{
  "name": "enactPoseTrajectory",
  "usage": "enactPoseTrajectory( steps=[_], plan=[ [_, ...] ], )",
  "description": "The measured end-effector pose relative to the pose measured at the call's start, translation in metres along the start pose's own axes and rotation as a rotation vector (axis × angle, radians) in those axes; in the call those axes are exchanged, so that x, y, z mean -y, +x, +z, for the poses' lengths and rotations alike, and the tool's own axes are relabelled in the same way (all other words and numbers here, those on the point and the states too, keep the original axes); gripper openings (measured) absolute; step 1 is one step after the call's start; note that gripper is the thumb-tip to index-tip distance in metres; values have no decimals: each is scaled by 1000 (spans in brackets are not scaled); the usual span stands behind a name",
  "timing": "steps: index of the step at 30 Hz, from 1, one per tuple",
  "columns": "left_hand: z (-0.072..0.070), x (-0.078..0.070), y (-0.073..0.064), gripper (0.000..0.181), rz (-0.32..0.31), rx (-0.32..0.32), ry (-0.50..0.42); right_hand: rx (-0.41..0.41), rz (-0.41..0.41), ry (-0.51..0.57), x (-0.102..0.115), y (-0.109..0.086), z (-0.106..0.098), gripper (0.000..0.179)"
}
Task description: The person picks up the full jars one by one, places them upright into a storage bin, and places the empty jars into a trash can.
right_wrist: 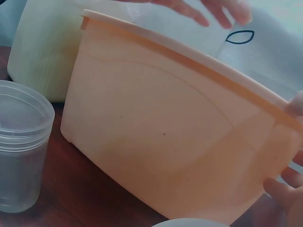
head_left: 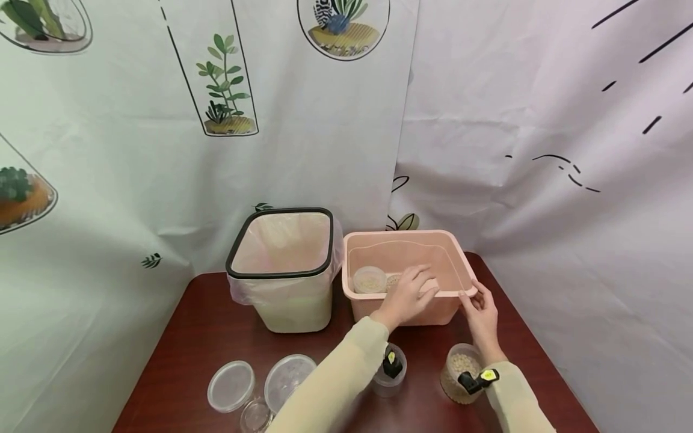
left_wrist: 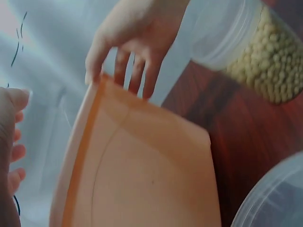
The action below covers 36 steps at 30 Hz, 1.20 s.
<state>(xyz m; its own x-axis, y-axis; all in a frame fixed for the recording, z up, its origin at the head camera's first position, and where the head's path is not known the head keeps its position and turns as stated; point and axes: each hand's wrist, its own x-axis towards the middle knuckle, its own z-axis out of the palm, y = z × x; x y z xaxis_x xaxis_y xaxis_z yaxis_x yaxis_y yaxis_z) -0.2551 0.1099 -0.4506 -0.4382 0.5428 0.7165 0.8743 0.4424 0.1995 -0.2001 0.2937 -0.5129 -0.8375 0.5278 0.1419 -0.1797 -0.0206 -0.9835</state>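
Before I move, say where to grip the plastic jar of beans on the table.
Around the side wall of the plastic jar of beans, probably from the head view's left: it stands upright, its cylindrical shape suits wrapping fingers, and the right hand, holding the rim of the pink tub, has its wrist at the other side.

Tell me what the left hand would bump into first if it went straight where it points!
Probably the pink bin, toward its far right corner: the left hand points that way. Depth is unclear, so the hand might pass above and meet the white curtain behind.
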Motion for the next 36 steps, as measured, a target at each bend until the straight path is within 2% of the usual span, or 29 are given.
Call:
enactPoseTrajectory(
  steps=[3,5,8,12,16,19,20,23,26,30,34,36],
  plan=[
    [1,-12,-4,24,40,-57,-72,7,0,12,0,1,-1,55],
    [2,-21,-10,24,46,-66,-113,10,8,25,1,1,-1,54],
    [5,-36,-21,24,56,-48,-142,17,25,32,4,1,-3,54],
    [8,-57,-35,24,51,7,-167,31,30,16,8,1,-6,55],
    [11,-74,-47,27,31,86,-88,71,-32,11,2,5,-10,56],
    [13,-84,-57,28,13,153,-20,142,-100,122,-20,16,-18,54],
    [14,-86,-60,28,0,176,-16,157,-105,125,-21,17,-20,54],
    [18,-93,-68,34,-40,257,-31,165,-84,130,-20,16,-21,56],
    [22,-99,-76,51,-91,380,-75,115,8,23,6,4,-13,57],
    [31,-104,-85,62,-142,515,-133,87,82,29,12,3,-10,57],
    [40,-104,-89,60,-156,551,-150,107,26,52,1,7,-13,58],
    [43,-104,-90,61,-165,552,-140,142,-44,118,-13,13,-17,57]
  ],
)
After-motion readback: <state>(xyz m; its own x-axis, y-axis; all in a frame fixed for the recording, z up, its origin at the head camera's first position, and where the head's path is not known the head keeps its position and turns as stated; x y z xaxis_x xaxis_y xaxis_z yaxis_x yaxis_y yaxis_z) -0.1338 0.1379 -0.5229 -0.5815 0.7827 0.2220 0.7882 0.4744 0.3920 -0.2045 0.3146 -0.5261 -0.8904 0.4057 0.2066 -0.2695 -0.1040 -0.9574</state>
